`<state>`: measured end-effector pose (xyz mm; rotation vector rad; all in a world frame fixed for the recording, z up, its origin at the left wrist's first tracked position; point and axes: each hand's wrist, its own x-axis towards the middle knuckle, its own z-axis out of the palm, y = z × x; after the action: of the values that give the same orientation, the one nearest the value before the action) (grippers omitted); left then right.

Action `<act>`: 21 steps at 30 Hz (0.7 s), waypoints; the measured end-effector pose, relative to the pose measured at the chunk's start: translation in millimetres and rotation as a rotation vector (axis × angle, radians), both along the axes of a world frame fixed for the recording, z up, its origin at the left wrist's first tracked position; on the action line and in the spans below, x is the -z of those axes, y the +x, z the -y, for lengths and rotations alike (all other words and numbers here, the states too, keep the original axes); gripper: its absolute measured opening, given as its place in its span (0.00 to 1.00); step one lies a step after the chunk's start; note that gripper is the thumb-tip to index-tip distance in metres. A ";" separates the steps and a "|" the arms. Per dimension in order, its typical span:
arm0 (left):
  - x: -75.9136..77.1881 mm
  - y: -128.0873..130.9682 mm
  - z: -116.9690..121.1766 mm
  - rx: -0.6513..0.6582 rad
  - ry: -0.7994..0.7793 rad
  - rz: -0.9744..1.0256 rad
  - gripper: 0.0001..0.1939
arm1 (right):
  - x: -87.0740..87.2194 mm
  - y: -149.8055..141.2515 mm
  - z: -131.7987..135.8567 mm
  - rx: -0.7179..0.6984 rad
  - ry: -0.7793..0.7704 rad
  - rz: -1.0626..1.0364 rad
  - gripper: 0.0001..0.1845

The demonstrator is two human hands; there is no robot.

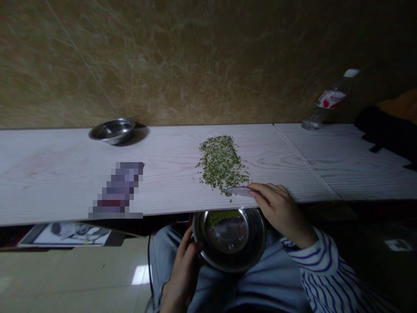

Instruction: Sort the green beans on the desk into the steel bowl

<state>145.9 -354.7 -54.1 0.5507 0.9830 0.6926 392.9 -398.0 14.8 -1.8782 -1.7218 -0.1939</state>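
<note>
My left hand grips the left rim of a round metal bowl, which sits over my lap just below the table edge. A layer of small green beans lies in the far side of this bowl. In my right hand a thin, pale, flat piece is pinched between thumb and fingers; its exact kind is unclear. Its tip touches the near edge of loose green beans spread in a patch on the white wood-grain table.
A smaller metal bowl stands at the back left. Nearer lies a blurred-out flat object. A clear plastic bottle is at the back right, beside dark cloth. A marble-patterned wall borders the table's far side.
</note>
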 end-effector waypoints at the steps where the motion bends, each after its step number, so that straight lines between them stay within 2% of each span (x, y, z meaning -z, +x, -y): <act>1: -0.2 -0.9 0.1 0.009 0.003 0.010 0.30 | -0.5 0.1 1.1 -0.003 -0.002 -0.001 0.10; 13: 0.8 4.5 -0.2 -0.065 -0.014 0.001 0.33 | 0.3 -4.1 2.2 -0.009 0.031 0.018 0.10; 21: 1.8 2.7 -0.9 -0.042 -0.008 0.017 0.32 | -0.5 -4.3 -0.4 -0.008 0.022 0.025 0.10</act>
<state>148.6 -353.8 -55.9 0.5174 0.9829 0.7292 388.7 -397.6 15.3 -1.8605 -1.7369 -0.2334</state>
